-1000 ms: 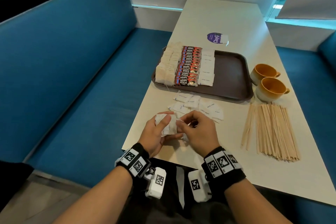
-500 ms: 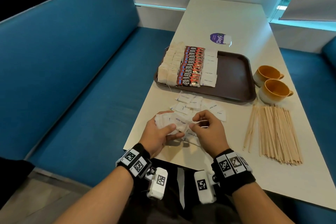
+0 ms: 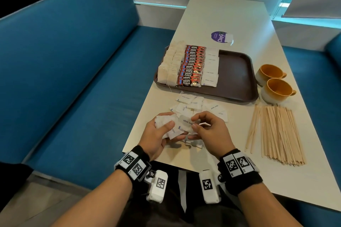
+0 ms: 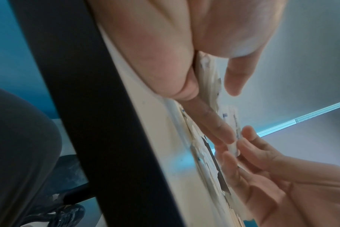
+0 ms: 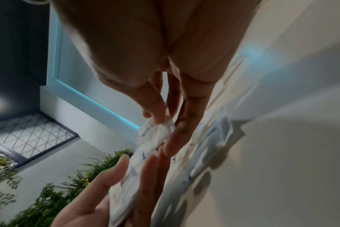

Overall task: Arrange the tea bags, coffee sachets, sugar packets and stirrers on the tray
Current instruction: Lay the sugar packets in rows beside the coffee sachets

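Both your hands work at the near table [image 3: 184,156] edge: left hand [image 3: 158,134] grips a sugar stack [image 3: 166,121], right hand [image 3: 210,131] pinches one packet [image 3: 186,122]. Tray [image 3: 238,77] beyond holds tea bags [image 3: 169,64], sachets [image 3: 191,66], sugar row [image 3: 211,68]. Stirrers [image 3: 276,132] lie right.

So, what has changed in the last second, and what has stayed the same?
The left hand held a squared stack of sugar packets; now they are fanned out, and the right hand pinches one packet at the stack. The tray, stirrers and cups stayed as they were.
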### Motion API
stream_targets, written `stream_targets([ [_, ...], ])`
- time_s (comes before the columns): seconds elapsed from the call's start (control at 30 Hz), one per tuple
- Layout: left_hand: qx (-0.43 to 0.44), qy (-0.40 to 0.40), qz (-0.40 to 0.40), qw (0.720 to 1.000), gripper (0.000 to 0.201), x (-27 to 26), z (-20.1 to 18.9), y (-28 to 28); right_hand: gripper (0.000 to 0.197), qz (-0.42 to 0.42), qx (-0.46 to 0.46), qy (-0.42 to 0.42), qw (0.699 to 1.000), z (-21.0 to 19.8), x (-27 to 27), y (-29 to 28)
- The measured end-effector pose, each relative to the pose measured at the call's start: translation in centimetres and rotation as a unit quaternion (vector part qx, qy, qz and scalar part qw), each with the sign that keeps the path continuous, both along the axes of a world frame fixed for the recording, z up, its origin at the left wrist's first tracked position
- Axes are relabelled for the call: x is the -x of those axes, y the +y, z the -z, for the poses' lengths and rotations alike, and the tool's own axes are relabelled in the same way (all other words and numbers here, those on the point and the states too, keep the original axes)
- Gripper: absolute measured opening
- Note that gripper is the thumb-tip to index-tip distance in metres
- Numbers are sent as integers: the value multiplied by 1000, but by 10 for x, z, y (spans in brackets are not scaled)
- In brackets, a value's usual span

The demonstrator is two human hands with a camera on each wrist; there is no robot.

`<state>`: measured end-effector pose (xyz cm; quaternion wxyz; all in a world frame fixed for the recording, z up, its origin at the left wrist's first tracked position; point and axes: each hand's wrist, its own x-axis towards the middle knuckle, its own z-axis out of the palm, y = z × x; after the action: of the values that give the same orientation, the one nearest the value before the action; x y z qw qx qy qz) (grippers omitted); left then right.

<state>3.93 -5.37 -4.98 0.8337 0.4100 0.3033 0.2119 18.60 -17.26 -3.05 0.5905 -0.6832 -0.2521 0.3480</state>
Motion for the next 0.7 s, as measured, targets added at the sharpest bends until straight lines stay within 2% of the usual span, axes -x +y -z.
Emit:
stream_targets([
  [0.13,11,-19,-8,1000,35,1,5,2,14,-1,14,0,1000,-2,-8,-1],
  [0.3,10,-59,4,998,59,1,9,3,17,22,-5,22,999,-4,-29,2],
  [0.57,-5,-66,11,998,59,-1,14,4,19,122,-12,9,992,-33,-125,36],
  [0.7,1,-67,18,998,57,-1,14,5,19,116,37,-18,992,-30,-163,64],
])
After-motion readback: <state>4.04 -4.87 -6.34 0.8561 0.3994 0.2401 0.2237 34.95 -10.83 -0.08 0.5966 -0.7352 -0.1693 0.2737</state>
